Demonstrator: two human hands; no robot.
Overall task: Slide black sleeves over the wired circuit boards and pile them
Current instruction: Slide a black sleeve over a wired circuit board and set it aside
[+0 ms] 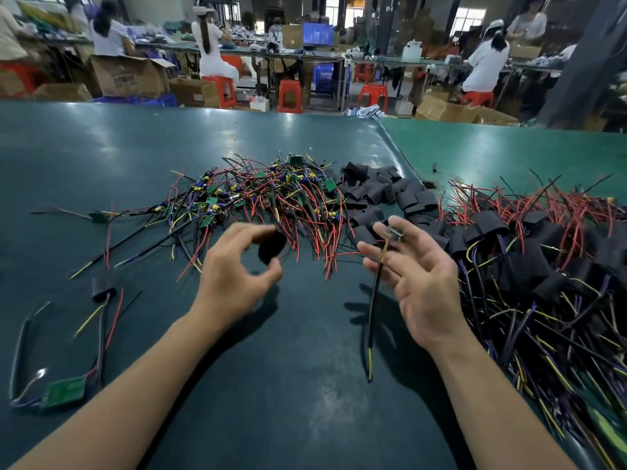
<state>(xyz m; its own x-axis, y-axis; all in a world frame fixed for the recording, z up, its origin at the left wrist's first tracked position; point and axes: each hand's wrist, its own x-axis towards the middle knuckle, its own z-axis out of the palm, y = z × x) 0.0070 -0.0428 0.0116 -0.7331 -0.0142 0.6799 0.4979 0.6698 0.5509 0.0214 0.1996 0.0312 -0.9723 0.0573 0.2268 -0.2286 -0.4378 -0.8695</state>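
Observation:
My left hand point(234, 269) pinches a black sleeve point(271, 247) between thumb and fingers above the table. My right hand point(414, 273), palm up, holds a small wired circuit board point(395, 232) at its fingertips; the board's black and yellow wires point(373, 320) hang down toward the table. Behind my hands lies a tangle of bare wired boards point(268, 195) with red, yellow and black leads. Loose black sleeves point(376, 191) lie to its right. A big pile of sleeved boards point(529, 266) fills the right side.
The dark green table point(288, 368) stretches ahead, with a lighter green mat point(509, 147) at the right back. One sleeved board point(101, 290) and one bare green board point(66, 390) lie at the left. People sit at benches among red stools and cardboard boxes beyond.

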